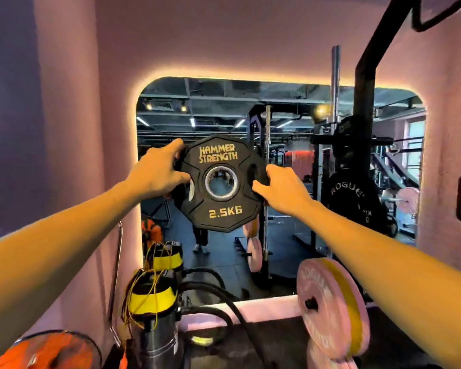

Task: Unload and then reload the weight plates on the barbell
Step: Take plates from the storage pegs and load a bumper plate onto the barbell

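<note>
A black 2.5 kg Hammer Strength weight plate (221, 206) hangs upright in the air at arm's length, its steel-ringed hole facing me. My left hand (157, 171) grips its left edge, thumb through a side slot. My right hand (282, 190) grips its right edge, fingers curled into the slot there. The plate is on no bar; through its hole I see only the mirror behind. A black Rogue plate (351, 201) sits on the rack at the right. The barbell itself I cannot make out.
A large wall mirror (197, 115) faces me. A black rack upright (362, 107) and a chrome bar (335, 83) stand at right. Pink plates (328, 304) sit on a low peg at lower right. Below are black-and-yellow bar ends (152, 296), thick ropes (218, 291) and an orange plate (51, 352).
</note>
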Demonstrator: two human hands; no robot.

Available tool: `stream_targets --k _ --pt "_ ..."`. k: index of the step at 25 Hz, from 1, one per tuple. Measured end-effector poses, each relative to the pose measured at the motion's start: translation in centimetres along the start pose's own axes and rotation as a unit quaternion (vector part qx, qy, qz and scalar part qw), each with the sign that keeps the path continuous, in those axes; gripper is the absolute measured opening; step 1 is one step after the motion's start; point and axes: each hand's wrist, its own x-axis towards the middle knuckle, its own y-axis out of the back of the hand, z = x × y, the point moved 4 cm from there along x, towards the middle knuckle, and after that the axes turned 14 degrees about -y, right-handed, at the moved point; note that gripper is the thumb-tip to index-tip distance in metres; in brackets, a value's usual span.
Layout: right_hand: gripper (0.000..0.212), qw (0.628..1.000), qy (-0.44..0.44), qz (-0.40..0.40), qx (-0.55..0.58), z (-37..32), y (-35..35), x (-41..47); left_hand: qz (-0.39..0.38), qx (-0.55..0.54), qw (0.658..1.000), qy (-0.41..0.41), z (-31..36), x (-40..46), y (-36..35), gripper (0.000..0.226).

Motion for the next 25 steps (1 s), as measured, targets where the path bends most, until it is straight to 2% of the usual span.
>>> stream_targets --k 6,16,25 --pt "0.029 1.0 -0.014 0.013 -0.019 1.1 -8.2 8.1 0.008 -0.032 0.999 -0.014 -9.7 4.0 -7.3 0.039" --pt "0.025 0.997 -0.02 0.06 -0.035 4.1 -19.0 26.0 0.01 -0.06 0.997 -0.043 -23.9 15.4 -18.0 0.044" --pt "0.032 0.99 -0.059 0.093 -0.09 6.8 -28.0 37.5 0.012 -0.115 0.989 -0.089 -36.2 23.9 -29.5 0.041"
